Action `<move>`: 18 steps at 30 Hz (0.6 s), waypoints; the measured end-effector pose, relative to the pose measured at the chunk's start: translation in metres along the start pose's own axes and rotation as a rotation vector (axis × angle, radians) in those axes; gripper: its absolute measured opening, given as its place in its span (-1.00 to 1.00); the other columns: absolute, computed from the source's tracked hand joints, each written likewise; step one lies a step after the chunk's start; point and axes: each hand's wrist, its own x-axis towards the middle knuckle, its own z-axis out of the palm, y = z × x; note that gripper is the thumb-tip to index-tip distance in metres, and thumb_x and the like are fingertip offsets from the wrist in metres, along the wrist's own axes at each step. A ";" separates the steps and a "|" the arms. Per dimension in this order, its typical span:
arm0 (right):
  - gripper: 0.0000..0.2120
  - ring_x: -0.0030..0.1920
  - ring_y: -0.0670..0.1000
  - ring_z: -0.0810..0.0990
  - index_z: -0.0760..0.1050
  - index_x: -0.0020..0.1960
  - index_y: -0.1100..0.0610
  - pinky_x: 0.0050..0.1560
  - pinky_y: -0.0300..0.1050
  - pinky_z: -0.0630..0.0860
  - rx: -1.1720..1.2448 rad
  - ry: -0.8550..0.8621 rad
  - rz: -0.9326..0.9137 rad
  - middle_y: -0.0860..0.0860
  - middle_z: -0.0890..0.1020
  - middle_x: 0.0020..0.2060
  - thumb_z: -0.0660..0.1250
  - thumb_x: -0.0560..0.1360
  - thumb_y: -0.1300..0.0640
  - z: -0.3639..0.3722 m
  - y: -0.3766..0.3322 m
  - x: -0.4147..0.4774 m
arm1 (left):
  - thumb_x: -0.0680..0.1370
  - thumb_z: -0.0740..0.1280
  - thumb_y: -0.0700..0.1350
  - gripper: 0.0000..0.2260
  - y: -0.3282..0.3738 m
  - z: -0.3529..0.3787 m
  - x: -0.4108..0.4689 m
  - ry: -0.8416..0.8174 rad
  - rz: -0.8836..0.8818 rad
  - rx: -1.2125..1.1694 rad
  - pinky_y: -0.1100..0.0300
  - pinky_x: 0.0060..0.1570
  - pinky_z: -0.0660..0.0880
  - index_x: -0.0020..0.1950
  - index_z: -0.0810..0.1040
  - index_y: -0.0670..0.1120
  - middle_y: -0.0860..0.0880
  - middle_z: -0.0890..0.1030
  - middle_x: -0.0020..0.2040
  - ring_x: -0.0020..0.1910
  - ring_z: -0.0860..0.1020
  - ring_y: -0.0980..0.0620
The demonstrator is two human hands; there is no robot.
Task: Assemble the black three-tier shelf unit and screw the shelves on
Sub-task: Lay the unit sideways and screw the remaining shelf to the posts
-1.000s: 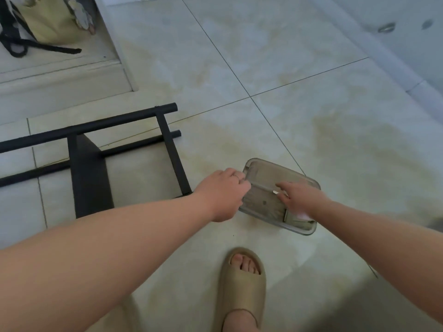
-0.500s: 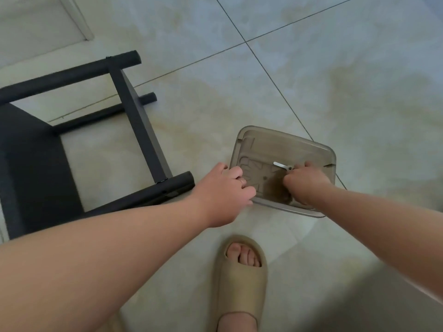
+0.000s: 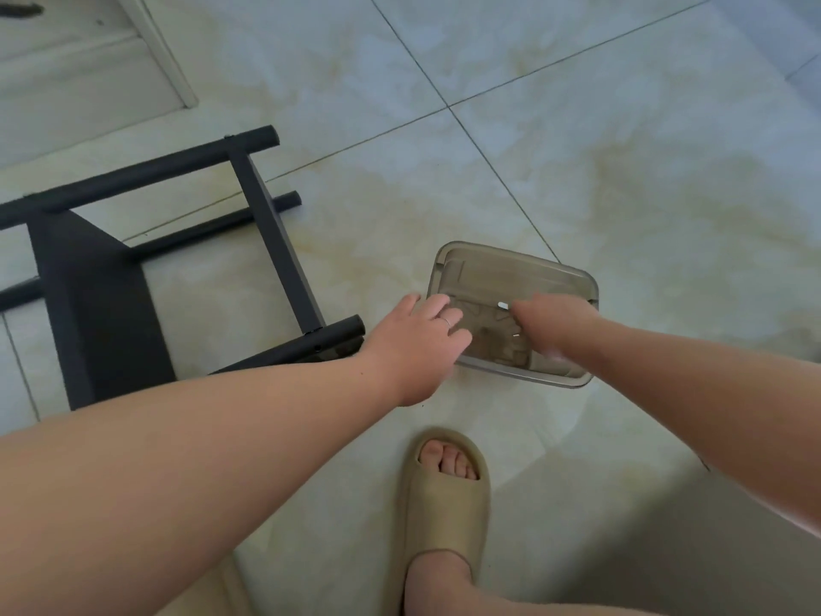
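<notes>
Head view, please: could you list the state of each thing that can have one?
Shelf frame: lying on its side.
Container: lidless, upright on floor.
Left hand: fingers relaxed, on the container's rim.
Right hand: fingers curled inside the container, grip unclear.
Slipper: on the foot.

No lettering to read anywhere down here: nothing legible on the black shelf frame [image 3: 89, 304], and nothing on the beige slipper [image 3: 444, 513] off to its right. Just beside the frame, the smoky plastic tray [image 3: 511, 275] shows some raised moulding on its bottom, but it's too blurred to tell whether any of it is writing.
</notes>
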 end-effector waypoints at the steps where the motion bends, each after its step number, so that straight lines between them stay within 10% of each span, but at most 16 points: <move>1: -0.94 -0.07 0.20 0.58 0.35 0.05 0.04 -0.24 -0.04 0.38 0.077 0.044 0.009 0.09 0.55 -0.06 0.19 0.61 0.17 -0.009 -0.003 -0.006 | 0.64 0.19 -0.05 -0.71 -0.003 -0.006 -0.006 0.022 -0.015 -0.003 -0.09 0.41 0.19 0.35 0.37 -0.05 -0.13 0.28 0.51 0.52 0.13 -0.17; 11: -0.83 -0.14 0.03 0.50 0.54 -0.04 0.00 -0.29 -0.26 0.35 0.602 0.275 -0.153 -0.09 0.51 -0.23 0.22 0.57 0.22 -0.102 -0.073 -0.073 | 0.65 0.17 -0.02 -0.79 -0.069 -0.067 -0.083 0.008 -0.474 -0.170 -0.01 0.08 0.43 0.25 0.40 -0.05 -0.09 0.47 0.25 0.17 0.45 -0.13; 18: -0.85 -0.27 -0.13 0.56 0.62 -0.08 -0.06 -0.26 -0.33 0.46 0.943 0.297 -0.162 -0.16 0.59 -0.33 0.34 0.53 0.16 -0.103 -0.122 -0.076 | 0.67 0.18 0.02 -0.78 -0.113 -0.040 -0.113 -0.085 -0.855 -0.752 0.11 -0.25 0.35 0.03 0.47 -0.11 -0.04 0.52 -0.11 -0.21 0.45 0.00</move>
